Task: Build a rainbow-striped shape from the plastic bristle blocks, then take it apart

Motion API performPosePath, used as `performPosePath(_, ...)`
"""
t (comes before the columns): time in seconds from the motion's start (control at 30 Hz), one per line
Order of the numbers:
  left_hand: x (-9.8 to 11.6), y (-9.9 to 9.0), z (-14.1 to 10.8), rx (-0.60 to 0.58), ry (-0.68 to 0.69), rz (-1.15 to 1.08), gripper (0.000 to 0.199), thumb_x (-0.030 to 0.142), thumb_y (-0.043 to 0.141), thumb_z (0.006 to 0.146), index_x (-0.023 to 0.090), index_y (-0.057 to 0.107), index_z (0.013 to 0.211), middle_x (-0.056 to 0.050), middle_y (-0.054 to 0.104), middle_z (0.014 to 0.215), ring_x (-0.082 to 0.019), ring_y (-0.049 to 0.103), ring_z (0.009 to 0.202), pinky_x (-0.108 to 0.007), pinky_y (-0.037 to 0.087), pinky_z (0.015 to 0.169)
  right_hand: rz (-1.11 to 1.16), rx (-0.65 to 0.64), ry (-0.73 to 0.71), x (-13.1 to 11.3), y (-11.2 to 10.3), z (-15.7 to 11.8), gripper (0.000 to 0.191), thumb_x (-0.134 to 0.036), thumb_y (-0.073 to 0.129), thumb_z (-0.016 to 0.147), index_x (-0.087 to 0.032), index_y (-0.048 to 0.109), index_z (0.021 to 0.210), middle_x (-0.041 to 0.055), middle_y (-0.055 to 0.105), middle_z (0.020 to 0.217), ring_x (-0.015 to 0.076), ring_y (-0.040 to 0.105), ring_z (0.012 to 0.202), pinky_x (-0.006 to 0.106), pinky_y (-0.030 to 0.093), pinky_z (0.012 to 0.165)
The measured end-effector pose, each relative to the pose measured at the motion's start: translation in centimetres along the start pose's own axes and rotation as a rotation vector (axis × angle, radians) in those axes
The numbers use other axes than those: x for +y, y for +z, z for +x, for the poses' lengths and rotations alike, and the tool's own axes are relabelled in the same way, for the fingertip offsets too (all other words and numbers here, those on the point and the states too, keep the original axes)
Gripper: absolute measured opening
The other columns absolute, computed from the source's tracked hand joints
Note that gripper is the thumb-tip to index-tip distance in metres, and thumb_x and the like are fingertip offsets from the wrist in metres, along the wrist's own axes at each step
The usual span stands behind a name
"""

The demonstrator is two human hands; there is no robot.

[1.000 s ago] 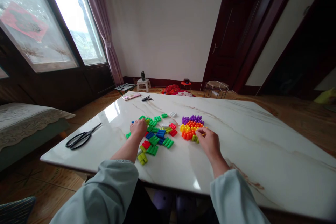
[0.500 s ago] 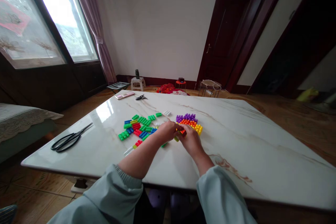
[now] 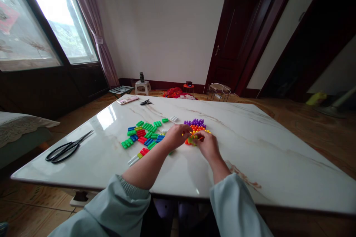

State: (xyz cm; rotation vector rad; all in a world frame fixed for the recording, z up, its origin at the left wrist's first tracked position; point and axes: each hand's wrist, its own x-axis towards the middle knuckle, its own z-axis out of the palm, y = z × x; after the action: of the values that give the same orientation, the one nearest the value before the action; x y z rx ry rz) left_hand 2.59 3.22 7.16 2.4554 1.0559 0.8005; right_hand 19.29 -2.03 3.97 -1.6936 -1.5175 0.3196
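Observation:
My left hand (image 3: 177, 136) and my right hand (image 3: 207, 143) meet at a cluster of small plastic pieces right of the table's middle. Between their fingertips sits a yellow-green and orange piece (image 3: 191, 140); the fingers of both hands pinch at it. Just behind are rows of purple pieces (image 3: 195, 122) and orange pieces (image 3: 198, 128), with yellow ones partly hidden by my hands. Left of my left hand lie loose green pieces (image 3: 148, 127), red pieces (image 3: 141, 133), blue pieces (image 3: 149, 142) and white pieces (image 3: 133, 160).
Black-handled scissors (image 3: 68, 148) lie at the left of the white marbled table (image 3: 267, 148). A pink flat case (image 3: 128, 100) and small dark pliers (image 3: 146, 102) are near the far edge. Beyond stand a white stool (image 3: 142, 87) and a round stool (image 3: 219, 90).
My fingertips have moved slightly apart, and more of the yellow-green and orange piece shows between them. The whole view has shifted a little, with the table appearing further left.

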Motion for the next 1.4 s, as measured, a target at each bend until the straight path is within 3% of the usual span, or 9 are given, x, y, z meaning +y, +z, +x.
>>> performPosePath(0.13,-1.3,-0.3,-0.2,0.036,-0.006,0.013,0.023,0.019,0.054,0.079,0.019,0.072,0.092,-0.003,0.072,0.085,-0.014,0.063,0.073,-0.022,0.046,0.068,-0.124,0.186,0.214,4.3,-2.9,0.6,0.013,-0.026,0.066,0.066,-0.021,0.068,0.078,0.0014,0.07,0.074,0.0177,0.063,0.067,0.026,0.044,0.063)
performPosePath(0.23,-1.9,-0.6,-0.3,0.033,-0.047,0.012,0.022,0.017,0.055,0.078,0.018,0.073,0.091,-0.003,0.072,0.083,-0.014,0.064,0.072,-0.022,0.047,0.067,-0.236,0.115,0.277,6.2,-2.9,0.7,0.012,-0.019,0.064,0.066,-0.022,0.069,0.076,0.0016,0.071,0.076,0.0179,0.065,0.072,0.025,0.044,0.063)
performPosePath(0.47,-2.2,-0.6,-0.5,0.011,-0.076,0.034,0.021,0.019,0.055,0.078,0.019,0.073,0.089,-0.003,0.073,0.081,-0.014,0.064,0.071,-0.022,0.047,0.065,-0.358,0.038,0.289,6.0,0.0,1.2,0.017,-0.018,0.065,0.068,-0.022,0.068,0.085,0.0027,0.073,0.086,0.0182,0.066,0.08,0.024,0.045,0.066)
performPosePath(0.93,-3.1,-0.5,-0.7,-0.02,-0.102,0.082,0.021,0.019,0.057,0.076,0.019,0.074,0.088,-0.004,0.074,0.085,-0.015,0.065,0.074,-0.023,0.048,0.07,-0.361,0.015,0.263,6.1,0.0,1.2,0.021,-0.014,0.063,0.068,-0.021,0.066,0.088,0.0029,0.072,0.089,0.0185,0.065,0.085,0.024,0.044,0.07)
performPosePath(1.03,-4.2,-0.8,-1.1,-0.022,-0.162,0.1,0.021,0.019,0.057,0.076,0.019,0.074,0.089,-0.003,0.073,0.086,-0.015,0.065,0.078,-0.023,0.049,0.073,-0.403,0.085,0.26,5.5,-0.4,0.9,0.021,-0.017,0.061,0.069,-0.021,0.065,0.09,0.0044,0.071,0.094,0.021,0.065,0.084,0.026,0.042,0.064)
performPosePath(1.17,-6.5,-2.0,-2.3,0.049,-0.285,0.198,0.024,0.022,0.055,0.079,0.021,0.072,0.095,-0.004,0.071,0.096,-0.018,0.064,0.089,-0.027,0.048,0.083,-0.324,0.199,0.147,4.1,-0.9,0.5,0.018,-0.023,0.056,0.073,-0.021,0.063,0.09,0.0054,0.07,0.097,0.0191,0.064,0.075,0.028,0.042,0.063)
performPosePath(1.4,-12.0,-5.1,-4.8,0.208,-0.709,0.503,0.044,0.023,0.052,0.08,0.025,0.058,0.123,-0.009,0.059,0.125,-0.026,0.051,0.117,-0.037,0.039,0.098,-0.107,0.157,0.027,1.4,-0.1,0.1,0.017,-0.029,0.053,0.071,-0.02,0.064,0.081,0.0049,0.069,0.091,0.0153,0.061,0.063,0.029,0.045,0.068)
